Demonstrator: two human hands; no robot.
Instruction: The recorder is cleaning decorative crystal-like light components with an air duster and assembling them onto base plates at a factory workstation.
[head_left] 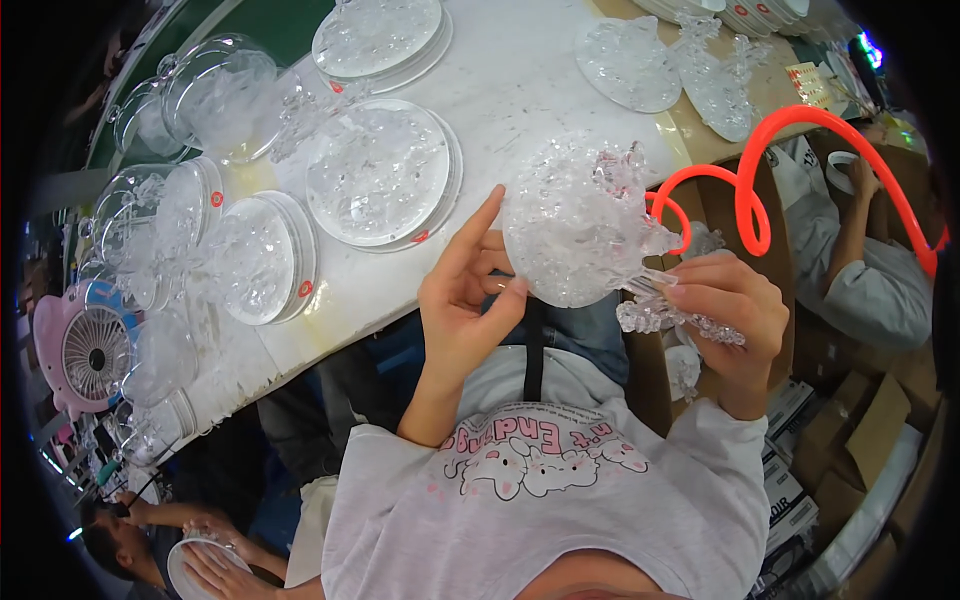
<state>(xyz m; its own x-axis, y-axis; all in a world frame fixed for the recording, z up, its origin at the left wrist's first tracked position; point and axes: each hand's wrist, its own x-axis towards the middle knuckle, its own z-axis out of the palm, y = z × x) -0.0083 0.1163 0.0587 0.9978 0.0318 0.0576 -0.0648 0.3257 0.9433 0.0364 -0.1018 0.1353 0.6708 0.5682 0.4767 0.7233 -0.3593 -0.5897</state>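
Note:
A round clear plastic disc with glittery flakes is held up in front of me, tilted, with clear leafy decorations on its right side. My left hand is at the disc's left edge, thumb at the lower rim, index finger stretched up beside it and the other fingers curled partly behind. My right hand is closed on the clear stem at the disc's lower right, where a beaded clear sprig hangs. The fingertips under the stem are partly hidden.
Stacked clear discs stand on the white table. A red coiled air hose runs at the right, over a cardboard box. A pink fan stands far left. Co-workers sit at lower left and right; one holds a white disc.

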